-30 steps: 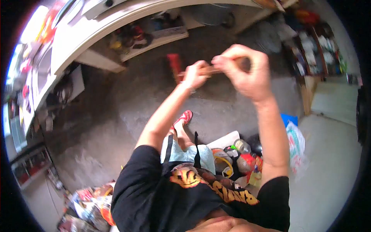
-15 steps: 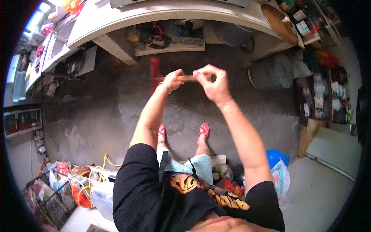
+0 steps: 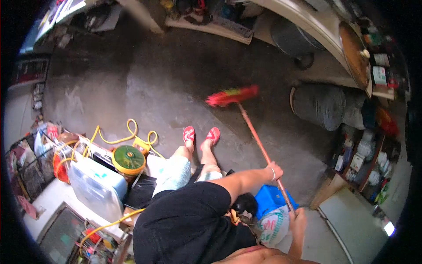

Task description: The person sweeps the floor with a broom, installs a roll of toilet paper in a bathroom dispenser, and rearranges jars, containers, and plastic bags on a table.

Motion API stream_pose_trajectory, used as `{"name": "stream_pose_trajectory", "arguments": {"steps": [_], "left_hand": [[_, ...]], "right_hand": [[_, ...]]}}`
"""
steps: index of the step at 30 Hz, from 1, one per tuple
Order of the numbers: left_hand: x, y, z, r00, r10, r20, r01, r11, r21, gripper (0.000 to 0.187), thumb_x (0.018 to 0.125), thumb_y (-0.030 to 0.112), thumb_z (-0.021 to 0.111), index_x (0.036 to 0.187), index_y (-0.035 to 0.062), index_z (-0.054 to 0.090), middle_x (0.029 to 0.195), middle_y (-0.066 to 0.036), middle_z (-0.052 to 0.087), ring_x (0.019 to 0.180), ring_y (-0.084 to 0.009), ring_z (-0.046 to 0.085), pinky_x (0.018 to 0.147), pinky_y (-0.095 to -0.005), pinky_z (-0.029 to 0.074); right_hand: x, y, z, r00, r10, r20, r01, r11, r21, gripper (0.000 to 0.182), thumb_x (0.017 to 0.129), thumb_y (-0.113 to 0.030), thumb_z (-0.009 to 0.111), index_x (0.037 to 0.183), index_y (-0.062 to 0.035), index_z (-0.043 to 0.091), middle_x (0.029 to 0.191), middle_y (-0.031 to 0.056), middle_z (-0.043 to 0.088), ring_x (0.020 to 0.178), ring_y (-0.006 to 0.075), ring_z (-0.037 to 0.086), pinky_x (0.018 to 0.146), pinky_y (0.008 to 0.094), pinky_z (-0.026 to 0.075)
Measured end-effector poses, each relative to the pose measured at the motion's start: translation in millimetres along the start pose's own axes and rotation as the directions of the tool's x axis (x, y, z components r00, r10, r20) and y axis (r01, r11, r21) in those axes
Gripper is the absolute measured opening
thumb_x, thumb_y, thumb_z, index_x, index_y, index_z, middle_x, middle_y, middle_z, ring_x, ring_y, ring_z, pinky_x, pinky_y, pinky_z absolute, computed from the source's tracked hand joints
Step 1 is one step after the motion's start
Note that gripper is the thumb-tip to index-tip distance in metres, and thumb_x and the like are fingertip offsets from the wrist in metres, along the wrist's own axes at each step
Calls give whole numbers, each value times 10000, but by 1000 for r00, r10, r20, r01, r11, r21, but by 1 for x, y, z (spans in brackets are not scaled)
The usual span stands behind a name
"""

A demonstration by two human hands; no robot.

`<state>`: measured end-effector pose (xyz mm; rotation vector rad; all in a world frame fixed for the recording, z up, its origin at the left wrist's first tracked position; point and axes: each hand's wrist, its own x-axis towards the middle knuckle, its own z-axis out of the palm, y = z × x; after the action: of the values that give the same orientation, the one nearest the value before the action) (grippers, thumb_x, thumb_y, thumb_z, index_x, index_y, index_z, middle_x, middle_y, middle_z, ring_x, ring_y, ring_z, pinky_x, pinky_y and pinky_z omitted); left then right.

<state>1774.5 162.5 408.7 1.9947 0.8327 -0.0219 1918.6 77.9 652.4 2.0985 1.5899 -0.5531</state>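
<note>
A broom with a wide red head (image 3: 231, 95) and a long reddish-brown handle (image 3: 255, 133) slants across the floor in front of my feet. The head is blurred and has a yellow-green streak. My left hand (image 3: 276, 170), with a band on its wrist, is closed around the handle partway up. Nearer my body, my right hand (image 3: 299, 219) is wrapped around the upper end of the stick, beside a white printed plastic bag (image 3: 273, 226) and a blue container (image 3: 269, 199).
A yellow hose (image 3: 115, 141) curls on the floor by a green-and-yellow round container (image 3: 128, 159). Big grey containers (image 3: 323, 103) stand at right near a crowded shelf (image 3: 365, 152). A counter edge (image 3: 349, 72) curves above. Cluttered bins (image 3: 96, 187) lie at left.
The broom has swung from in front of me at chest height, head to the left, to slanting down on my right. My view has turned, and both hands have moved right and closer to my body.
</note>
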Motion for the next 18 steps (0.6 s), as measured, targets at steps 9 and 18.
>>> {"name": "stream_pose_trajectory", "arguments": {"steps": [9,18], "left_hand": [[-63,-189,4,890,-367,-272,420,891,173,114,673,238,701,775,186,703,786,-53,677,854,-268,643,772,-408,479],[-386,-283,-75,255,-836,-486,855,429,-291,672,751,275,695,1343,151,402,1391,-110,398,1314,-316,332,1027,-483,342]], "right_hand": [[110,-149,74,890,-401,217,405,914,28,304,849,-337,554,1081,-157,633,889,215,647,847,413,615,734,505,476],[126,-342,95,713,-698,65,682,713,164,255,856,-289,568,862,-38,614,864,241,631,832,429,602,712,504,471]]}}
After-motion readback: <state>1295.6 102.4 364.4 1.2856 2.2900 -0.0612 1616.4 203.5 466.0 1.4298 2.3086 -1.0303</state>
